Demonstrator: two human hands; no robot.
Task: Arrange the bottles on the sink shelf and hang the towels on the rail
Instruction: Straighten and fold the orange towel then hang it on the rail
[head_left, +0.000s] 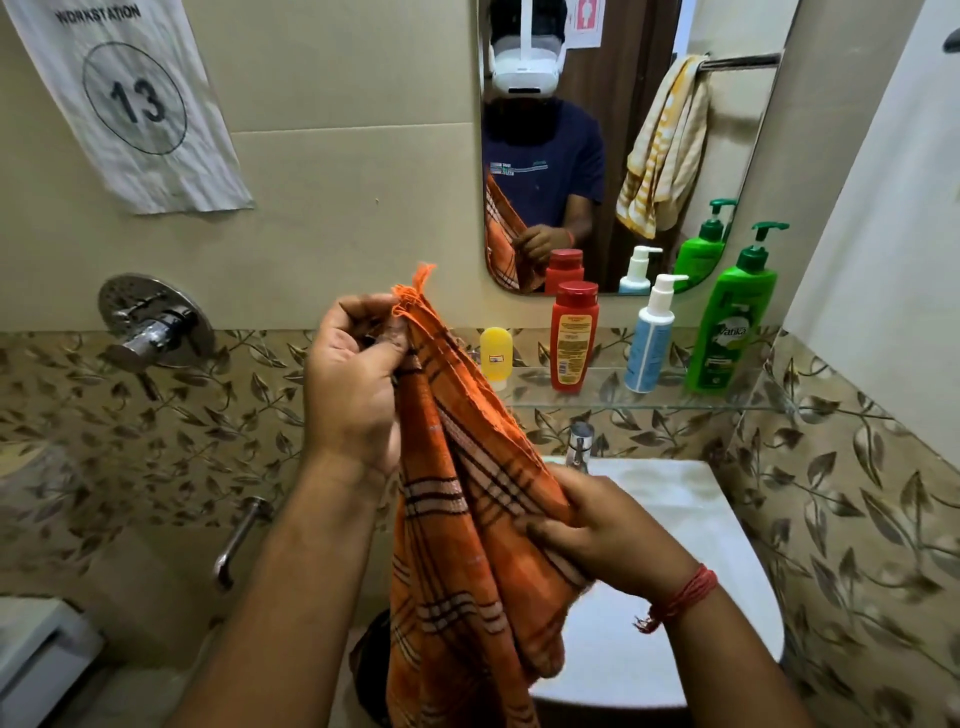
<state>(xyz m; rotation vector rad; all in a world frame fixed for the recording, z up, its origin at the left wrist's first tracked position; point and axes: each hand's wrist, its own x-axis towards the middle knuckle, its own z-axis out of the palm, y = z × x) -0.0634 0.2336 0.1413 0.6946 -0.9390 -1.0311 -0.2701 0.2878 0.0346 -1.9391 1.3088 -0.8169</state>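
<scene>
The bottle half looks done: four bottles stand upright in a row on the glass shelf (644, 400) above the sink (675, 519), the yellow bottle (496, 357) toward its left end, then the red bottle (574, 338), the white pump bottle (652, 343) and the green pump bottle (735, 317) near its right end. One yellow striped towel (665, 150) already hangs on the rail (743, 61), seen only in the mirror (623, 104). The orange checked towel (467, 519) is not yet hung: the left hand (353, 384) pinches its frayed top corner, fingers curled, and the right hand (608, 535) grips the cloth lower down, over the sink's front edge. It still has to go on the rail
</scene>
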